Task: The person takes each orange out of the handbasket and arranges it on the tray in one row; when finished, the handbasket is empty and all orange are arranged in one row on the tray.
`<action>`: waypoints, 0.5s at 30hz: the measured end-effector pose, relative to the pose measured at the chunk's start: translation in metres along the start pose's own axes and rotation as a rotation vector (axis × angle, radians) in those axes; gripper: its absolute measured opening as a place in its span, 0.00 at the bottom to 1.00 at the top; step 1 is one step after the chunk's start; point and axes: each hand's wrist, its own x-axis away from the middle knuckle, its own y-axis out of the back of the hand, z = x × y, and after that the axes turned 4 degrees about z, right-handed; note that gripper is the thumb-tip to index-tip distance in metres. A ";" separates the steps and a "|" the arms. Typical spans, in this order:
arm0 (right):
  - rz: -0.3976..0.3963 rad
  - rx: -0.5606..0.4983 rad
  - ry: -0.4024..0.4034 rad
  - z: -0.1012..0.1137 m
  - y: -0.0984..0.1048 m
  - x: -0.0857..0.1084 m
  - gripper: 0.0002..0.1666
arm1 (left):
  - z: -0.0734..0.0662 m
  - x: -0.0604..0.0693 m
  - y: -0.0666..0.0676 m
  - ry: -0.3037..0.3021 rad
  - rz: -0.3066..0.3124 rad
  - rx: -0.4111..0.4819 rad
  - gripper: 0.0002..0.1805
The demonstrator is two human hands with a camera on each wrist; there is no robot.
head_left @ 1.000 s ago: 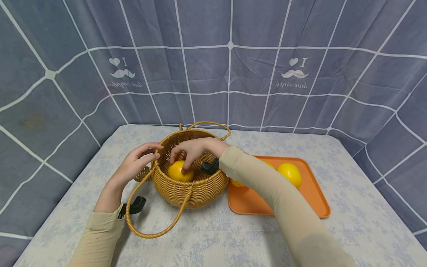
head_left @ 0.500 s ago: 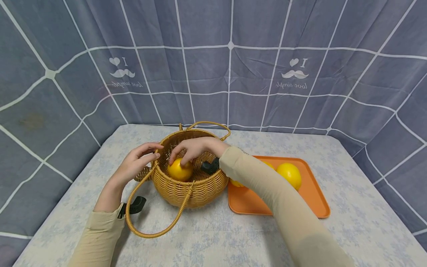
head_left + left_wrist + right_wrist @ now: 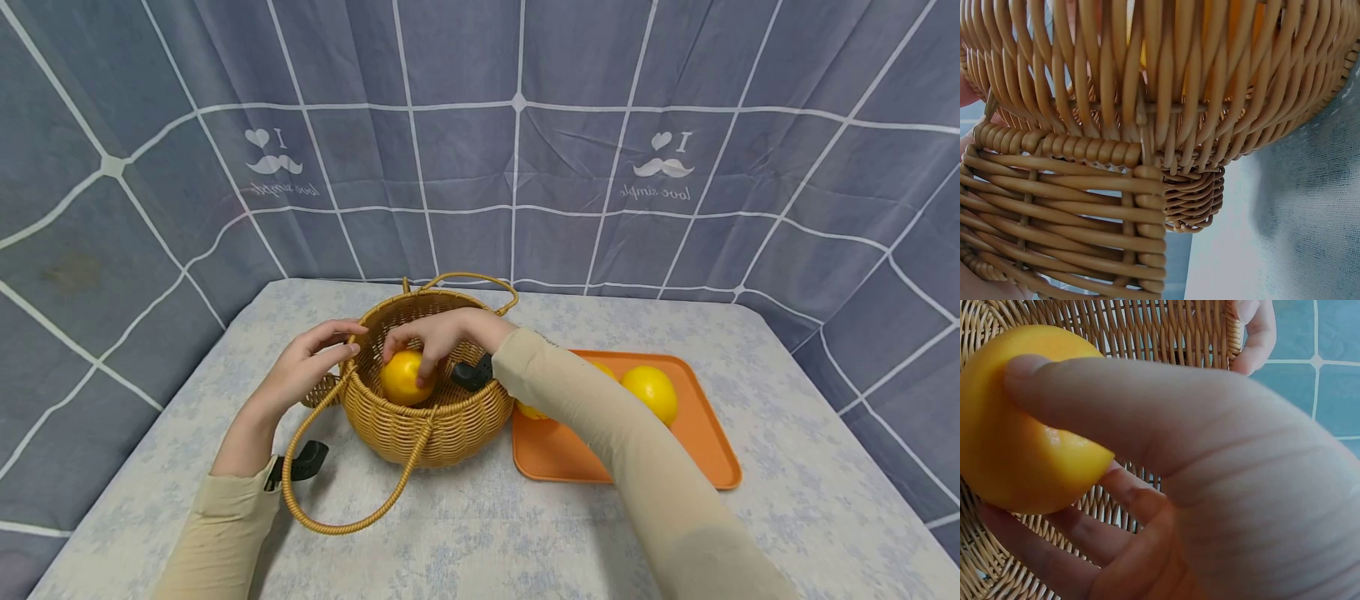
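Observation:
A round wicker basket (image 3: 442,437) stands left of centre on the table. Inside it, near the front left wall, my right hand (image 3: 442,333) holds a yellow-orange fruit, likely an orange (image 3: 403,379). The right wrist view shows the thumb pressed on top of the orange (image 3: 1029,450) and the other fingers beneath it. My left hand (image 3: 296,371) grips the basket's left rim. In the left wrist view, a woven side piece (image 3: 1066,212) hangs close to that hand, and the basket wall hides most of its fingers.
Right of the basket lies an orange tray (image 3: 570,458). It bears a yellow fruit (image 3: 651,394) and more yellow fruit (image 3: 532,412) partly hidden by the right sleeve. One basket handle (image 3: 345,530) droops toward the front; the other handle (image 3: 468,275) leans back.
The orange has risen slightly inside the basket. My right thumb lifted a little, then moved to the orange's right side. The left hand and basket have stayed put.

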 end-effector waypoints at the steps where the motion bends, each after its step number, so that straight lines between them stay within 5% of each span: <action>1: 0.002 0.001 -0.009 0.000 0.000 0.000 0.33 | 0.000 0.000 0.000 0.001 0.000 -0.001 0.19; 15: 0.100 0.033 -0.073 -0.001 0.000 -0.001 0.44 | 0.000 0.001 -0.001 0.001 0.002 -0.010 0.19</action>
